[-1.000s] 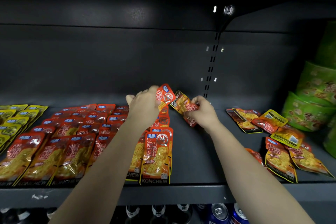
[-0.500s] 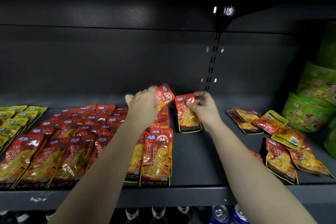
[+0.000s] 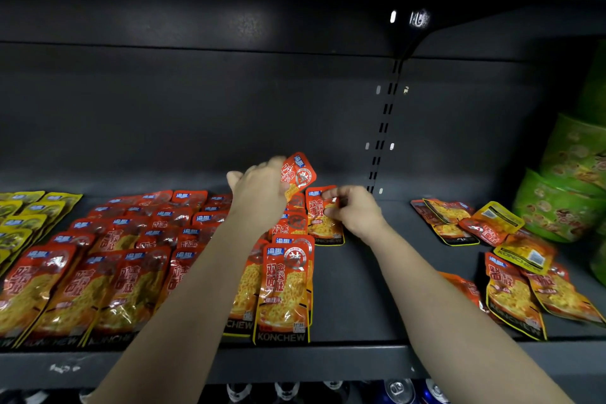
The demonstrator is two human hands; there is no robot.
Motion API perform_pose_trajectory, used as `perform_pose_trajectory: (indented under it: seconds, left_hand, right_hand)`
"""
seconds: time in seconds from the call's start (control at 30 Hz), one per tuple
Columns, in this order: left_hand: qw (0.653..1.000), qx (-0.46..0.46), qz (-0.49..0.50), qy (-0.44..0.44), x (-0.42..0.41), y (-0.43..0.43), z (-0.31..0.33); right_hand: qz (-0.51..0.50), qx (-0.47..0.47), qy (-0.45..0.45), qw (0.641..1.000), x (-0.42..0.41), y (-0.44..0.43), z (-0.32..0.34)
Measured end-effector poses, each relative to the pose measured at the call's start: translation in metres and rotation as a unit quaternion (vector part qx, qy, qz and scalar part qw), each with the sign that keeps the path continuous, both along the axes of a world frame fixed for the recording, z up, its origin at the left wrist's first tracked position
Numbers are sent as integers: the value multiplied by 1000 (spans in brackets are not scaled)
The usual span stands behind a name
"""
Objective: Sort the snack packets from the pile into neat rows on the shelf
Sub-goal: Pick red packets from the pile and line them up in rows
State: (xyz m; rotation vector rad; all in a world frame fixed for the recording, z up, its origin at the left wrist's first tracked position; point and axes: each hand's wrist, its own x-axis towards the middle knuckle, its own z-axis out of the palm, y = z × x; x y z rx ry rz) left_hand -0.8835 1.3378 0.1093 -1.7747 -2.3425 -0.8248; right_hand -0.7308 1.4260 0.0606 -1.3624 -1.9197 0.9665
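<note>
Orange-red snack packets lie in overlapping rows [image 3: 131,259] across the left half of the dark shelf [image 3: 360,298]. My left hand [image 3: 259,197] grips one orange packet [image 3: 300,172], raised and tilted above the back of the rightmost row [image 3: 283,285]. My right hand [image 3: 354,210] pinches another orange packet [image 3: 323,217] that lies flat at the back of the shelf, just right of that row. A loose pile of orange and yellow-edged packets [image 3: 511,259] sits at the right.
Yellow packets [image 3: 23,217] lie in rows at the far left. Stacked green bowls [image 3: 567,187] stand at the far right against the pile. A slotted upright [image 3: 383,128] runs up the back wall. Cans and bottle tops [image 3: 396,390] show below the shelf's front edge.
My right hand turned its packet upright, then brought it left and down until it lies flat beside the rightmost row. My left hand has stayed nearly still with its raised packet.
</note>
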Motion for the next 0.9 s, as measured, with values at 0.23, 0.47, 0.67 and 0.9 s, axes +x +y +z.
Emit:
perform_pose_trajectory:
  seconds: [0.23, 0.47, 0.67, 0.9]
  left_hand:
    - [1000, 0, -1, -5, 1, 1, 3]
    - [998, 25, -25, -44, 3, -5, 11]
    - [968, 49, -110, -221, 12, -4, 16]
    - [943, 24, -161, -290, 28, 4, 0]
  right_hand:
    - [-4, 117, -107, 987, 0, -7, 6]
    - [-1, 140, -29, 990, 4, -6, 14]
    - [1, 123, -74, 990, 20, 3, 27]
    - [7, 138, -131, 982, 50, 9, 39]
